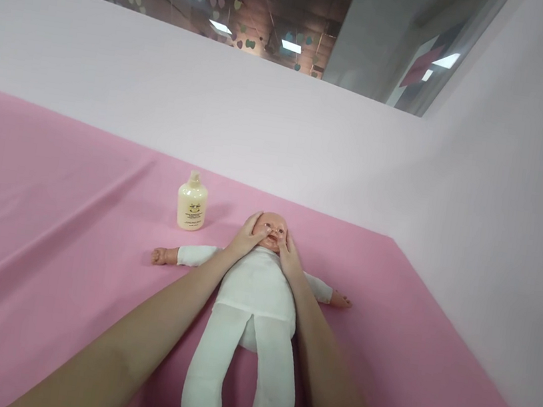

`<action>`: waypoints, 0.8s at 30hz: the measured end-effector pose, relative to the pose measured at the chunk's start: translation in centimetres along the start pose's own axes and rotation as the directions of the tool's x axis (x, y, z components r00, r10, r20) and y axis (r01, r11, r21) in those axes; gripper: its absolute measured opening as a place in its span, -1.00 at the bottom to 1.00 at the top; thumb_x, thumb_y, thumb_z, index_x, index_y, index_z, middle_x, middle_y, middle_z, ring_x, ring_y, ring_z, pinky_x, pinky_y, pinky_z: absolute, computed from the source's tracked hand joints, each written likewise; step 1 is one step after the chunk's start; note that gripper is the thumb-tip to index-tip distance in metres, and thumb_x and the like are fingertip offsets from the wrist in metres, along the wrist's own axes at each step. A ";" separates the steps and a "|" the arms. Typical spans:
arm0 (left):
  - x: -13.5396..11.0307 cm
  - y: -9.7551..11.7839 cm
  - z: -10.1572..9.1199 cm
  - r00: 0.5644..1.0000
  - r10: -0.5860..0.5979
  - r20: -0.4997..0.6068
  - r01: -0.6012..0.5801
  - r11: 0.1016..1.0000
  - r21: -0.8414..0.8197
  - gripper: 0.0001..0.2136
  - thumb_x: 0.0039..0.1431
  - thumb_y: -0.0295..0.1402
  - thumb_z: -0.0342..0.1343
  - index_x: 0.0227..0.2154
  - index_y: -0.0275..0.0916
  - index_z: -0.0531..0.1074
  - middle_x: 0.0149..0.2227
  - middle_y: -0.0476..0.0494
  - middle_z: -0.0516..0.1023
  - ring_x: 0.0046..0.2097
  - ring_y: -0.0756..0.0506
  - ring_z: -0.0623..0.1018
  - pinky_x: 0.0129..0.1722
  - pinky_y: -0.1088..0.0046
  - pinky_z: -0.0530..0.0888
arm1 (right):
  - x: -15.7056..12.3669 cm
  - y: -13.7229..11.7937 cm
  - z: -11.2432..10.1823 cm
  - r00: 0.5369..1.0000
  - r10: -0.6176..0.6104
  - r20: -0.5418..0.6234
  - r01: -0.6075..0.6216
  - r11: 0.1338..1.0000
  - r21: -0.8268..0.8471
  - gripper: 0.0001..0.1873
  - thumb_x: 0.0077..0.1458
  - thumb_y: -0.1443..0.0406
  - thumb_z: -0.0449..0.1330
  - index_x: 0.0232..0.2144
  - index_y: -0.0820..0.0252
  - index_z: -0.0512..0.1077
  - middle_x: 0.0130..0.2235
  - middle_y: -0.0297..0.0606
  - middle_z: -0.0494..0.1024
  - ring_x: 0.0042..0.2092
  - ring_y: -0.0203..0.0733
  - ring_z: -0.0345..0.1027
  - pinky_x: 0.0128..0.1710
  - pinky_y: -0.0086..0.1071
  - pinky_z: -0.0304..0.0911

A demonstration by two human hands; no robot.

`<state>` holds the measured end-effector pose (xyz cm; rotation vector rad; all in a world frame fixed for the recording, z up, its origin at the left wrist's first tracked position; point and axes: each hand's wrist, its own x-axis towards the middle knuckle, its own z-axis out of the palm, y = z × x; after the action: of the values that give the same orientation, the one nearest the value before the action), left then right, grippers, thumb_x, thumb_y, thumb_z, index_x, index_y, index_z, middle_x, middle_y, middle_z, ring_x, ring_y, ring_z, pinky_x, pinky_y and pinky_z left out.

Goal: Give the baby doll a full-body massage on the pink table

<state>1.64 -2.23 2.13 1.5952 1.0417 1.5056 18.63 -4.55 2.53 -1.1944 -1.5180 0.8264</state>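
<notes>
Head view, just below centre: I see open fingers [254, 222] cupping the smooth, round head [275, 223] of a matte-white-clothed doll [260, 286].

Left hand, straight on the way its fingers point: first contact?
Likely the doll's head: the left hand rests against its side. Past that, pink sheet, then white wall; depth is hard to judge from one view.

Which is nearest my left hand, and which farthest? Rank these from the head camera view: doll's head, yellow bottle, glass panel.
1. Doll's head: touching the left hand, which lies along its side.
2. Yellow bottle: upright on the pink surface, left of the hand.
3. Glass panel: up in the wall, beyond the pink surface.
</notes>
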 end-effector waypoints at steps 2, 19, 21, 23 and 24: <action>-0.2 0.4 -0.1 1.000 -0.012 0.006 0.012 1.000 0.013 -0.40 0.31 -0.12 0.10 0.33 -0.26 0.23 0.40 -0.30 0.25 0.43 -0.20 0.25 0.45 0.25 0.17 | 0.0 -0.1 0.0 0.999 0.017 -0.036 -0.016 1.000 0.005 -0.08 0.20 -0.29 0.01 0.35 0.18 0.28 0.37 -0.13 0.30 0.43 0.01 0.11 0.47 -0.08 -0.07; 0.0 0.9 -0.4 1.000 -0.012 0.019 0.011 0.999 0.035 -0.42 0.30 -0.16 0.10 0.32 -0.25 0.24 0.40 -0.29 0.26 0.43 -0.19 0.24 0.46 0.22 0.14 | 0.0 -0.6 0.1 1.000 0.006 -0.030 -0.006 1.000 0.015 -0.23 0.23 -0.22 0.07 0.26 0.11 0.36 0.30 -0.16 0.42 0.34 -0.04 0.26 0.40 -0.12 0.08; 0.0 1.0 -0.5 1.000 -0.009 0.025 0.008 0.999 0.041 -0.41 0.29 -0.16 0.11 0.33 -0.25 0.22 0.40 -0.29 0.25 0.44 -0.19 0.22 0.46 0.22 0.12 | 0.0 -0.7 0.1 0.999 0.001 -0.032 -0.001 1.000 0.011 -0.25 0.24 -0.22 0.05 0.25 0.11 0.37 0.29 -0.15 0.43 0.34 -0.04 0.26 0.40 -0.12 0.07; 0.0 1.0 -0.4 1.000 -0.014 0.017 0.013 1.000 0.025 -0.45 0.34 -0.17 0.05 0.32 -0.26 0.24 0.39 -0.30 0.27 0.44 -0.17 0.23 0.46 0.23 0.12 | 0.1 -0.5 0.2 0.998 0.011 -0.056 -0.010 1.000 0.027 -0.28 0.29 -0.20 -0.03 0.21 0.14 0.41 0.26 -0.13 0.46 0.32 -0.04 0.29 0.39 -0.10 0.10; 0.1 0.9 -0.4 1.000 -0.019 0.009 0.019 1.000 0.011 -0.47 0.36 -0.17 0.01 0.31 -0.27 0.25 0.39 -0.30 0.28 0.44 -0.16 0.23 0.46 0.24 0.12 | 0.2 -0.3 0.3 0.997 0.025 -0.069 -0.022 0.999 0.038 -0.29 0.31 -0.19 -0.08 0.18 0.15 0.43 0.24 -0.12 0.48 0.30 -0.04 0.32 0.37 -0.09 0.14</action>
<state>1.31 -2.54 3.01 1.5946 1.0589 1.4811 18.29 -4.43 2.76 -1.2038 -1.4288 0.8170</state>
